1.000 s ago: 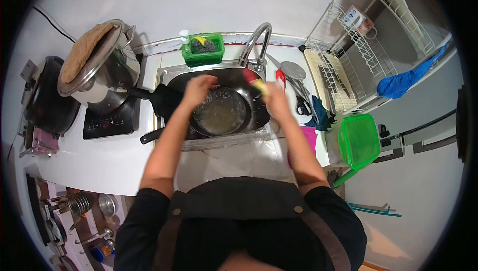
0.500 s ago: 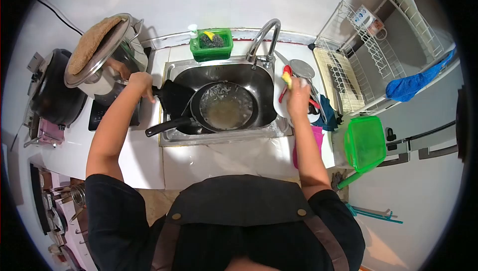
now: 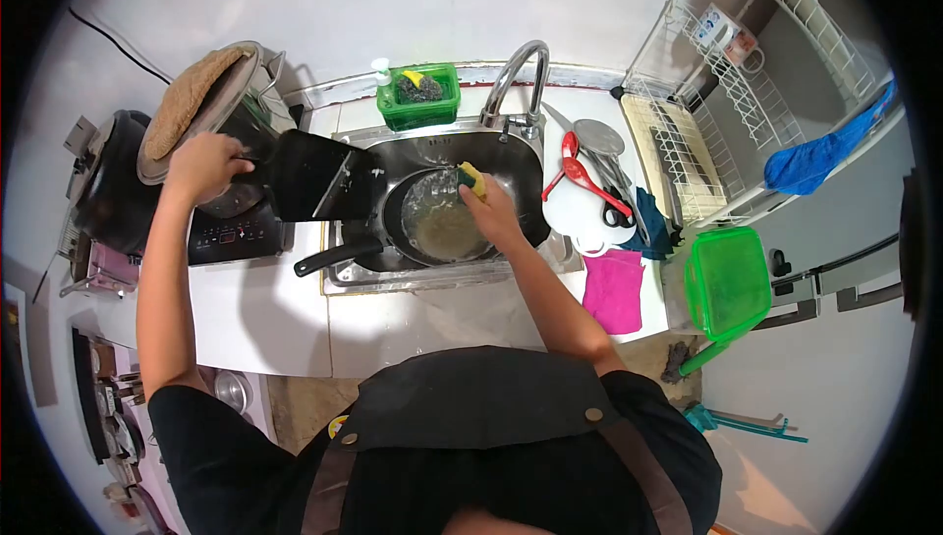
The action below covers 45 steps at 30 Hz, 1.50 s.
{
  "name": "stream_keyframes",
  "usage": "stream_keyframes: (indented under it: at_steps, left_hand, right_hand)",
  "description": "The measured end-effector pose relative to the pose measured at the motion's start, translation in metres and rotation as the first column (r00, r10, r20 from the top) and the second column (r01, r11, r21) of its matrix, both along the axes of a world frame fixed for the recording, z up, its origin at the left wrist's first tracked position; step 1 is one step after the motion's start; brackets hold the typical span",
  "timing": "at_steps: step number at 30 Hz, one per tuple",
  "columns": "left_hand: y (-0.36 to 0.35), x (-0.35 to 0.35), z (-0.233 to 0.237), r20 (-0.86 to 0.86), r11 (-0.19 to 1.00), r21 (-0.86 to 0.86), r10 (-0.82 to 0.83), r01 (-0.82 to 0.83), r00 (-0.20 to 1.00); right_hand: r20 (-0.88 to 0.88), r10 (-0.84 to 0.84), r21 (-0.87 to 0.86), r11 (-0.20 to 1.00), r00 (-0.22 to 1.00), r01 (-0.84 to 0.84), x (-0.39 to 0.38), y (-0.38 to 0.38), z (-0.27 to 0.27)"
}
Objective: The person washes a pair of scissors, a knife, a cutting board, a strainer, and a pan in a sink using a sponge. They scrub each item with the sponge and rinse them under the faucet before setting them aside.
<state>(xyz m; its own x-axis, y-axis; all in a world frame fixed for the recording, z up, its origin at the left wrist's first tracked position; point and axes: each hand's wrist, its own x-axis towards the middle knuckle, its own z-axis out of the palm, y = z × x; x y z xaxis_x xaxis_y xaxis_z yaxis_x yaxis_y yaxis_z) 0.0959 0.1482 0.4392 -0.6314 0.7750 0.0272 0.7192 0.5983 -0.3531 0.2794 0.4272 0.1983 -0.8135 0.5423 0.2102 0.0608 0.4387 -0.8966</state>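
My left hand [image 3: 208,169] is closed round the handle of a black square pan [image 3: 319,179], which is tilted over the left edge of the sink [image 3: 393,284]. A yellow and green sponge [image 3: 472,179] is pinched in my right hand [image 3: 493,214], above the sink. Below it, a round black frying pan [image 3: 442,225] with cloudy, sudsy water lies in the basin, its handle over the front left rim. Red utensils [image 3: 584,181], a strainer [image 3: 599,137] and black-handled scissors [image 3: 617,213] rest on a white plate or lid [image 3: 575,216] right of the sink.
Behind the sink are a faucet [image 3: 530,58] and a green container [image 3: 420,112]. A steel pot [image 3: 265,108], a black cooker [image 3: 113,186] and a cooktop [image 3: 231,238] stand left. To the right are a wire rack [image 3: 737,103], a pink cloth [image 3: 614,291] and a green bin [image 3: 729,284].
My left hand has moved left, raising the square pan out of the basin. My right hand has brought the sponge left from the utensils to above the sink.
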Motion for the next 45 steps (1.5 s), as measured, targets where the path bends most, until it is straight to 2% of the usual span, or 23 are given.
stream_keyframes:
  at_steps: [2, 3, 5, 6, 8, 12, 14, 16, 19, 20, 21, 22, 23, 24, 28, 30, 32, 35, 36, 38, 39, 40, 45]
  left_hand:
    - [-0.011, 0.014, 0.013, 0.342, 0.948, 0.118, 0.241, -0.296, 0.908]
    - [-0.022, 0.014, 0.005, 0.411, 0.927, 0.203, 0.212, -0.316, 0.887]
    - [-0.044, 0.014, -0.025, 0.633, 0.802, 0.375, 0.146, -0.466, 0.760]
    - [-0.044, 0.026, -0.034, 0.730, 0.754, 0.410, 0.066, -0.513, 0.680]
    - [-0.052, 0.032, -0.073, 0.835, 0.681, 0.398, 0.008, -0.615, 0.550]
    - [-0.037, 0.068, -0.128, 0.864, 0.644, 0.424, -0.076, -0.637, 0.499]
    - [-0.026, 0.086, -0.137, 0.958, 0.667, 0.259, -0.271, -0.699, 0.095]
    - [-0.010, 0.099, -0.142, 0.957, 0.717, 0.029, -0.222, -0.696, -0.188]
    - [0.003, 0.108, -0.191, 0.531, 0.595, -0.260, -0.570, -0.761, -0.627]
    - [0.010, 0.113, -0.193, 0.375, 0.573, -0.399, -0.610, -0.716, -0.697]
    - [0.016, 0.120, -0.193, 0.476, 0.606, -0.308, -0.570, -0.734, -0.670]
    - [0.023, 0.126, -0.193, 0.547, 0.638, -0.236, -0.536, -0.733, -0.643]
    - [0.027, 0.128, -0.195, 0.566, 0.631, -0.230, -0.533, -0.741, -0.629]
    - [0.031, 0.129, -0.199, 0.584, 0.626, -0.225, -0.527, -0.747, -0.618]
    - [0.050, 0.130, -0.203, 0.688, 0.665, -0.158, -0.456, -0.730, -0.564]
    - [0.058, 0.125, -0.196, 0.725, 0.650, -0.135, -0.450, -0.748, -0.521]
    - [0.061, 0.119, -0.198, 0.717, 0.568, -0.171, -0.489, -0.805, -0.497]
    - [0.058, 0.113, -0.203, 0.769, 0.676, -0.150, -0.379, -0.722, -0.515]
    - [0.055, 0.115, -0.202, 0.770, 0.681, -0.154, -0.372, -0.716, -0.519]
    - [0.052, 0.124, -0.190, 0.818, 0.709, -0.139, -0.312, -0.692, -0.483]
    - [0.048, 0.123, -0.191, 0.839, 0.724, -0.128, -0.285, -0.678, -0.463]
    - [0.047, 0.125, -0.191, 0.839, 0.728, -0.126, -0.284, -0.674, -0.463]
    - [0.043, 0.126, -0.185, 0.829, 0.751, -0.085, -0.311, -0.655, -0.464]
  right_hand:
    - [0.029, -0.066, -0.233, 0.970, 0.997, 0.070, -0.004, -0.002, 0.005]
    - [0.027, -0.066, -0.235, 0.969, 0.997, 0.070, -0.010, 0.004, -0.007]
    - [-0.220, -0.091, -0.727, 0.679, 0.971, -0.101, -0.025, 0.021, -0.037]
    - [-0.224, -0.098, -0.726, 0.680, 0.970, -0.099, -0.026, 0.025, -0.035]
    - [-0.256, -0.050, -0.909, 0.351, 0.965, -0.223, -0.026, 0.031, -0.028]
    - [-0.220, -0.032, -0.904, 0.382, 0.975, -0.192, -0.031, 0.046, -0.022]
    - [-0.256, -0.017, -0.693, 0.700, 0.967, -0.171, -0.036, 0.062, -0.036]
    - [-0.265, -0.006, -0.702, 0.687, 0.964, -0.189, -0.037, 0.065, -0.039]
    - [-0.258, -0.044, -0.590, 0.798, 0.965, -0.121, -0.042, 0.067, -0.034]
    - [-0.174, -0.069, -0.266, 0.964, 0.982, 0.020, -0.042, 0.069, -0.029]
    - [-0.103, -0.129, 0.105, 0.985, 0.986, 0.139, -0.040, 0.072, -0.024]
    - [-0.055, -0.213, 0.466, 0.858, 0.976, 0.214, -0.037, 0.074, -0.019]
    - [-0.053, -0.108, 0.354, 0.928, 0.993, 0.120, -0.037, 0.067, -0.001]
    - [-0.222, -0.037, 0.513, 0.846, 0.974, 0.148, -0.041, 0.059, -0.009]
    - [-0.147, 0.161, 0.586, 0.809, 0.976, -0.045, -0.044, 0.014, 0.007]
    - [-0.309, 0.452, 0.648, 0.744, 0.837, -0.163, -0.055, -0.005, -0.020]
    - [-0.306, 0.543, 0.712, 0.676, 0.782, -0.191, -0.037, -0.047, -0.008]
    - [-0.274, 0.548, 0.608, 0.735, 0.791, -0.299, -0.032, -0.046, -0.002]
    - [-0.299, 0.485, 0.754, 0.648, 0.822, -0.107, -0.046, -0.030, -0.011]
    - [-0.361, 0.374, 0.692, 0.721, 0.854, -0.024, -0.061, 0.016, -0.020]
    - [-0.209, 0.293, 0.782, 0.623, 0.933, -0.021, -0.070, 0.044, -0.025]
    - [-0.256, 0.162, 0.588, 0.809, 0.953, 0.021, -0.063, 0.057, -0.014]
    - [-0.168, 0.042, 0.585, 0.809, 0.985, 0.065, -0.058, 0.076, -0.002]
